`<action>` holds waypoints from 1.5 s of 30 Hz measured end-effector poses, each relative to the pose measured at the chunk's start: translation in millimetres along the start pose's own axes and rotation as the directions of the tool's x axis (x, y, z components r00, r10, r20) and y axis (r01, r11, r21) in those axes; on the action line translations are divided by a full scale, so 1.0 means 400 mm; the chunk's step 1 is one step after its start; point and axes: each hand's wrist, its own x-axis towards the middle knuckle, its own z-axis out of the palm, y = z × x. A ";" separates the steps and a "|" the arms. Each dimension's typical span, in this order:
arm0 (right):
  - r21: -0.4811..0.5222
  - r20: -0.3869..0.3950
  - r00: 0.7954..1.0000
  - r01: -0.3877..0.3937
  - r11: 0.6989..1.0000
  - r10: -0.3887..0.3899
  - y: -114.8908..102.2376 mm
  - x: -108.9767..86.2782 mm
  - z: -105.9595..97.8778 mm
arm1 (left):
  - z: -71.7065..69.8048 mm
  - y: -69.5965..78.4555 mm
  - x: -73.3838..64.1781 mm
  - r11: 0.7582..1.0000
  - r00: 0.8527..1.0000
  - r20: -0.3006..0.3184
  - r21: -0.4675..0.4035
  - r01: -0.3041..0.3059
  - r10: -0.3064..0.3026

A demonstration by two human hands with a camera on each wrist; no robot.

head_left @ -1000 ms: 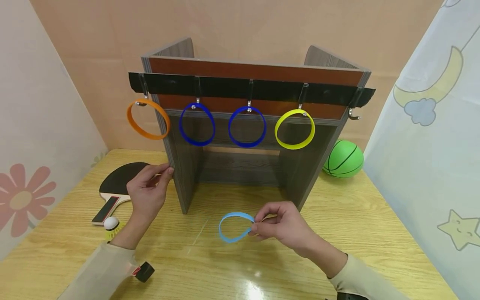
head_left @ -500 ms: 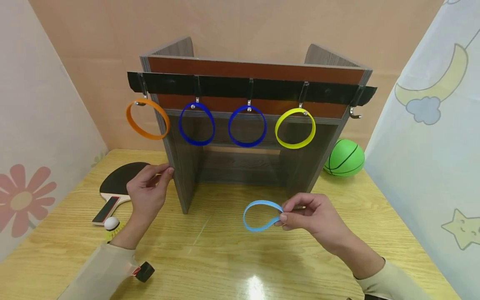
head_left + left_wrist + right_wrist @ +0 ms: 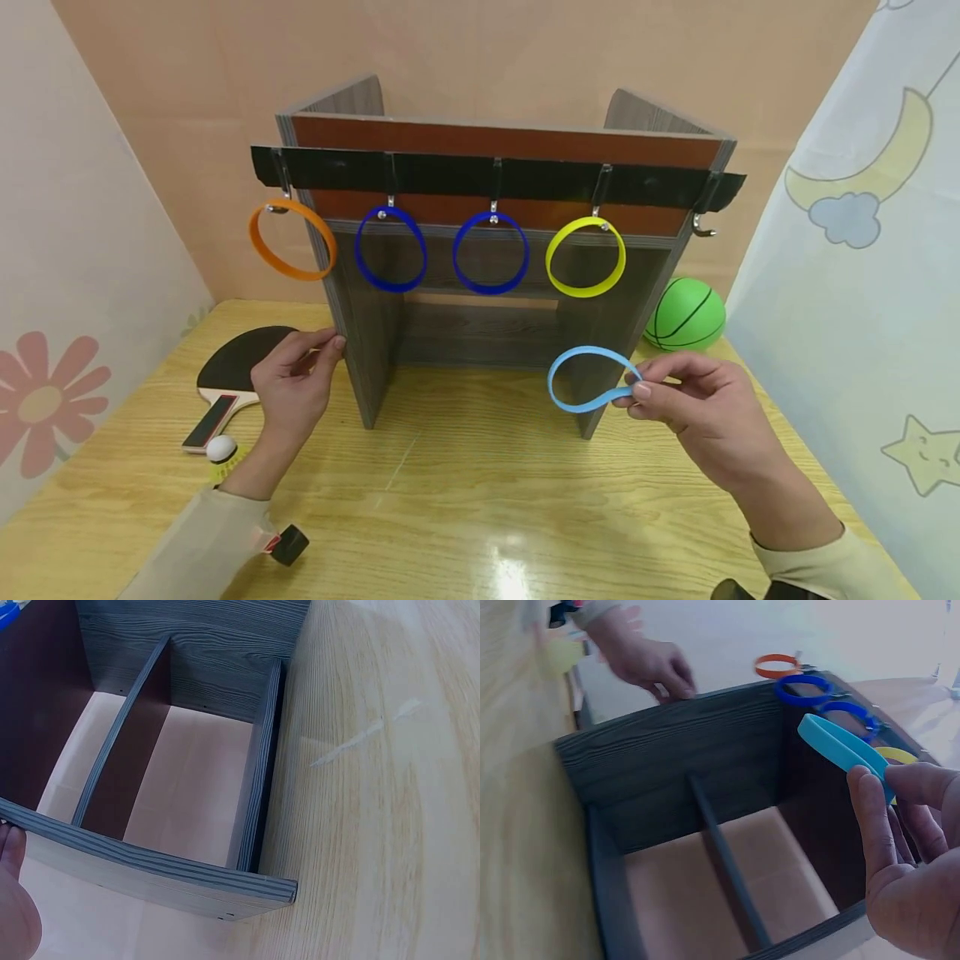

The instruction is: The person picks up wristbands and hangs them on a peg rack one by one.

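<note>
My right hand (image 3: 705, 408) pinches a light blue silicone wristband (image 3: 592, 348) between thumb and fingers, in front of the shelf's right panel. The band hangs in the air as a loop pointing left. With bent fingers, my left hand (image 3: 296, 387) holds the front edge of the left panel of a grey wooden shelf (image 3: 360, 358). Along the shelf's black strip (image 3: 442, 175), hooks carry an orange band (image 3: 258, 237), two dark blue bands, one left (image 3: 360, 258) and one middle (image 3: 456, 258), and a yellow band (image 3: 550, 267). The rightmost hook (image 3: 701, 229) bears no band.
Left of the shelf lie a table tennis paddle (image 3: 240, 358) and a shuttlecock (image 3: 223, 454), partly behind the left arm. A green ball (image 3: 686, 312) sits right of the shelf. The wooden table (image 3: 450, 500) extends in front, with patterned curtains on both sides.
My right hand has moved right and upward with the light blue band, from low before the shelf to near its right panel. My left hand has stayed on the left panel.
</note>
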 end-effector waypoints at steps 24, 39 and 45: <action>0.347 -0.268 0.917 0.377 0.859 -0.294 -0.092 0.082 0.002 | -0.002 -0.002 0.001 1.000 1.000 0.003 -0.017 -0.008 0.008; 0.411 -0.424 0.875 0.417 0.810 -0.235 -0.064 0.093 -0.030 | -0.003 -0.004 -0.003 1.000 1.000 0.008 -0.010 0.001 -0.001; 0.400 -0.419 0.878 0.408 0.821 -0.232 -0.049 0.095 -0.039 | -0.002 -0.004 -0.003 1.000 1.000 0.004 -0.016 0.001 -0.001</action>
